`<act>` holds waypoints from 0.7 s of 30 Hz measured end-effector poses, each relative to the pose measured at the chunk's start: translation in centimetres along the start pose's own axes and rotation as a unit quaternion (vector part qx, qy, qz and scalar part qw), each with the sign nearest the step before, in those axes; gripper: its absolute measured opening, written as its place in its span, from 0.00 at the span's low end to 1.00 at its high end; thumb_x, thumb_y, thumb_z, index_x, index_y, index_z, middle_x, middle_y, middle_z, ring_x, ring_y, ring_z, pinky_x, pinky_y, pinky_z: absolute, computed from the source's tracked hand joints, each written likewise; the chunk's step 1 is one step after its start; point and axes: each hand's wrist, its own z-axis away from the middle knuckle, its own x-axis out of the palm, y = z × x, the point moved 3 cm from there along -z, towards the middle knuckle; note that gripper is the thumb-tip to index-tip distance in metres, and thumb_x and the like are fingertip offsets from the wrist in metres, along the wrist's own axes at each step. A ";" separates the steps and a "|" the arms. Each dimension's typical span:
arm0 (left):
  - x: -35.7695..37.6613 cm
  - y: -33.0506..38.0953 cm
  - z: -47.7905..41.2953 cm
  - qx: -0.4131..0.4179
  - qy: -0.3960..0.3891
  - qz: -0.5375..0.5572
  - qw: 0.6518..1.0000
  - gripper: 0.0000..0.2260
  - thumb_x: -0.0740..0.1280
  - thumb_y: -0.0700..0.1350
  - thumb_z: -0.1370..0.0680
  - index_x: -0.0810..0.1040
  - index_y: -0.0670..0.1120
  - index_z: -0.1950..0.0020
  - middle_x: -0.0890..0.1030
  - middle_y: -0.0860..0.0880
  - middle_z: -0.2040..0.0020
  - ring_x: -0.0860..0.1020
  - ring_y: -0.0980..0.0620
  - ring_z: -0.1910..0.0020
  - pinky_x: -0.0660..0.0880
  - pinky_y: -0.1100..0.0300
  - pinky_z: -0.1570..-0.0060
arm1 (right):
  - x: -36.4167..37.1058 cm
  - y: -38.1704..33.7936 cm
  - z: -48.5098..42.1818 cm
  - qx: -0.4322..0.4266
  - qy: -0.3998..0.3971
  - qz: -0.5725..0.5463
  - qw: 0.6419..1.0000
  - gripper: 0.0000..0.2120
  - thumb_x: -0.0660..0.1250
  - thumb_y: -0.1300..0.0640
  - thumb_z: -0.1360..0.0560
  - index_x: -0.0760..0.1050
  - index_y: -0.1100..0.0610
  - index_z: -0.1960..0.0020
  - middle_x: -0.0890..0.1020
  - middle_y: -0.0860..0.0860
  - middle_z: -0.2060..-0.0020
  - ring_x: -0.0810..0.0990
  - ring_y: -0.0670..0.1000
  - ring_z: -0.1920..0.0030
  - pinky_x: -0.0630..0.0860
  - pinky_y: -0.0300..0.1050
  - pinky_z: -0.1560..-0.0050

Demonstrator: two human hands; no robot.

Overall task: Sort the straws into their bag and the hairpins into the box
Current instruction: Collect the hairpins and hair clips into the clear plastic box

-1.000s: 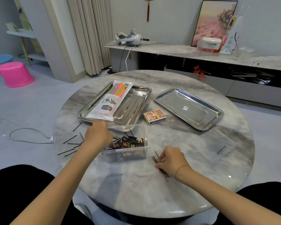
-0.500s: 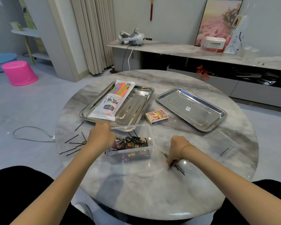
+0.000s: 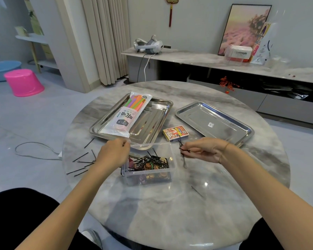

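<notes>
A clear plastic box (image 3: pixel 171 157) holding a pile of black hairpins stands at the middle of the round table. My left hand (image 3: pixel 114 152) grips the box's far left rim. My right hand (image 3: pixel 202 150), raised just right of the box, pinches a small bunch of black hairpins (image 3: pixel 183 150) that hang from its fingertips. Several loose hairpins (image 3: pixel 81 162) lie on the table to the left, and one hairpin (image 3: pixel 197 191) lies near the front right. The straw bag (image 3: pixel 127 114) with coloured straws rests on the left steel tray (image 3: pixel 152 123).
A second steel tray (image 3: pixel 215 121) sits at the right. A small printed card box (image 3: pixel 175 135) lies between the trays. The marble table (image 3: pixel 170 213) is round, with its edge close to my legs. A cable lies on the floor at left.
My right hand has lifted off the table with a bunch of hairpins and moved up toward the box, leaving one hairpin behind. My left hand stays at the box rim.
</notes>
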 end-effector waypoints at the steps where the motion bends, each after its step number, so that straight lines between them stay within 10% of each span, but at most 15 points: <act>1: 0.0 0.0 0.0 0.002 0.000 0.004 1.000 0.17 0.51 0.49 0.18 0.78 0.46 0.44 0.80 0.44 0.47 0.76 0.42 0.47 0.69 0.54 0.48 | 0.8 -0.1 -0.1 -0.007 -0.005 -0.006 1.000 0.04 0.65 0.74 0.29 0.75 0.69 0.55 0.82 0.61 0.71 0.84 0.53 0.69 0.82 0.39 0.62; 10: -0.1 0.2 0.4 0.023 0.007 0.021 0.999 0.17 0.51 0.51 0.19 0.78 0.48 0.47 0.81 0.45 0.50 0.78 0.43 0.52 0.68 0.56 0.52 | 5.4 1.2 -1.7 -0.138 -0.006 0.003 0.990 0.03 0.70 0.72 0.31 0.78 0.67 0.59 0.83 0.62 0.57 0.85 0.53 0.61 0.82 0.39 0.57; 16: -0.1 0.2 0.3 0.031 0.018 0.016 0.999 0.20 0.50 0.53 0.18 0.78 0.47 0.45 0.82 0.46 0.51 0.80 0.44 0.56 0.68 0.55 0.51 | 6.1 1.2 -1.4 -0.217 -0.049 0.292 0.930 0.11 0.67 0.65 0.25 0.79 0.60 0.44 0.83 0.53 0.52 0.82 0.48 0.50 0.78 0.38 0.46; 21: -0.1 0.3 0.2 0.031 0.022 0.010 0.999 0.18 0.51 0.53 0.18 0.78 0.49 0.42 0.82 0.47 0.50 0.80 0.44 0.55 0.69 0.56 0.50 | 4.8 0.6 0.0 -0.283 -0.048 0.319 0.903 0.11 0.66 0.68 0.25 0.80 0.58 0.46 0.84 0.52 0.52 0.83 0.46 0.51 0.78 0.35 0.50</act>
